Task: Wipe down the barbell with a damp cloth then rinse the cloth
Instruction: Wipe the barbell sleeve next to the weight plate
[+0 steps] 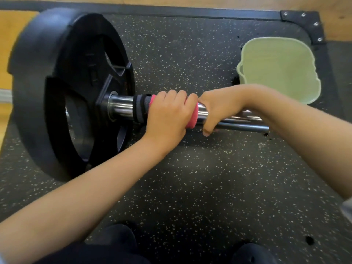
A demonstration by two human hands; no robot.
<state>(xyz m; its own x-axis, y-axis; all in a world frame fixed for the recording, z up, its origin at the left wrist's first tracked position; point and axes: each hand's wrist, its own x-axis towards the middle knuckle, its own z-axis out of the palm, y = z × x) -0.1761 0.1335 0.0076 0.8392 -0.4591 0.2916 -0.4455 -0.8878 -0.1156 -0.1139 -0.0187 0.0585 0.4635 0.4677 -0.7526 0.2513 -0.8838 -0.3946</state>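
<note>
The barbell (122,106) lies across a speckled rubber platform, with black weight plates (62,88) on its left end. My left hand (167,115) grips a pink cloth (192,119) wrapped round the chrome sleeve, just right of a dark collar (140,108). My right hand (219,109) curls round the bar right beside the cloth, fingers under the shaft. The thinner shaft (245,124) runs on to the right beneath my right forearm.
A pale green bucket (280,69) stands on the platform behind the bar at the right. The platform's metal corner bracket (304,23) lies at the far right, with wooden floor beyond. My dark shoes (118,239) show at the bottom.
</note>
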